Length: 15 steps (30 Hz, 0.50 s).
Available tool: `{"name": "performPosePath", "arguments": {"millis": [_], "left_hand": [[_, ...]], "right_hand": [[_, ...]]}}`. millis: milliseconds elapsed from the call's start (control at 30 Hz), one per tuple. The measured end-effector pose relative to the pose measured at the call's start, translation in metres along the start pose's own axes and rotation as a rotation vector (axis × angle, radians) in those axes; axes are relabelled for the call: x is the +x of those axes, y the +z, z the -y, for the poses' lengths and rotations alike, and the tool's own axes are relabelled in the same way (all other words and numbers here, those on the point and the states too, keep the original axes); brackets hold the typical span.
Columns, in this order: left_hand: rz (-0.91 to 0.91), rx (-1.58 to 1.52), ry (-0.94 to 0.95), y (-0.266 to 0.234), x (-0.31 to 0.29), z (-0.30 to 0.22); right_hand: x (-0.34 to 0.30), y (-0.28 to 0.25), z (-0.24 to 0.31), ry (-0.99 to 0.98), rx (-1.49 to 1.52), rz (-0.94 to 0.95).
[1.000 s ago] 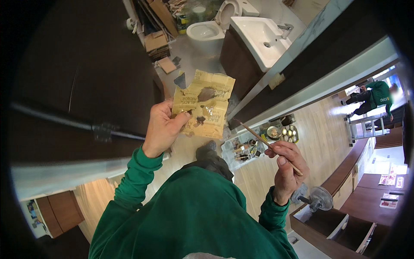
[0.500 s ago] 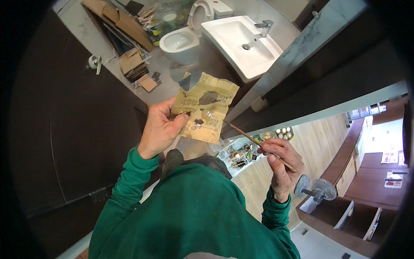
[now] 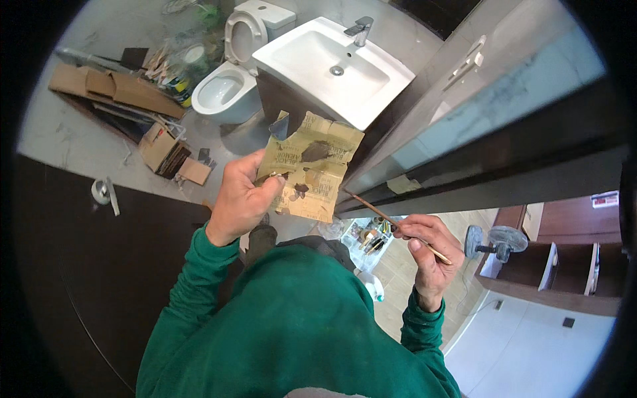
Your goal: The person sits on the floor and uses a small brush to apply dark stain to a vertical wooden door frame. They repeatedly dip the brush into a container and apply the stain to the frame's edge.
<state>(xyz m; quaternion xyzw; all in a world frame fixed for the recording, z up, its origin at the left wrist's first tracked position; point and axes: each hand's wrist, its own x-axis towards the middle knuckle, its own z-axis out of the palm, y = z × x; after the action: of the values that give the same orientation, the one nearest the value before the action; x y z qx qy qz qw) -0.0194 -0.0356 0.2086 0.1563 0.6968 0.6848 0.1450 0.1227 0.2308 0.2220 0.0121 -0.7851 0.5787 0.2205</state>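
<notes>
My left hand [image 3: 242, 199] pinches the lower left edge of a creased tan paper sheet [image 3: 338, 174], thumb on top. Faint print covers the sheet, with dark paint-like blotches on it and a dark, shiny bit at its upper left corner. In my right hand [image 3: 431, 255] is a thin paintbrush [image 3: 381, 213], held by its wooden handle between thumb and fingers. Its dark tip points up and left, close to the sheet's lower right edge; whether the two touch I cannot tell.
Ahead are a white washbasin [image 3: 298, 50] and a toilet [image 3: 222, 93]. Cardboard boxes [image 3: 159, 149] lie left of them. A dark door [image 3: 152, 245] stands on my left, a dark door frame [image 3: 478, 156] on my right. By my feet sits a tray of tools [image 3: 363, 242]; a fan [image 3: 507, 242] stands farther right.
My view has turned to the right, so the basin, toilet and door sit farther left in the picture. Both hands keep hold of the paper sheet and paintbrush, almost unmoved relative to me.
</notes>
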Motion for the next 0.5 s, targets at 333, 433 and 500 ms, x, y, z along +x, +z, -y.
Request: {"name": "performPosePath", "arguments": {"millis": [333, 433, 500], "left_hand": [[0.293, -0.039, -0.02, -0.105, 0.088, 0.001], [0.348, -0.056, -0.032, -0.124, 0.083, 0.001], [0.378, -0.091, -0.026, -0.128, 0.087, 0.003]], "right_hand": [[0.031, 0.118, 0.03, 0.036, -0.063, -0.221], [0.017, 0.142, 0.053, 0.1, -0.133, -0.261], [0.012, 0.15, 0.063, 0.129, -0.13, -0.315]]}}
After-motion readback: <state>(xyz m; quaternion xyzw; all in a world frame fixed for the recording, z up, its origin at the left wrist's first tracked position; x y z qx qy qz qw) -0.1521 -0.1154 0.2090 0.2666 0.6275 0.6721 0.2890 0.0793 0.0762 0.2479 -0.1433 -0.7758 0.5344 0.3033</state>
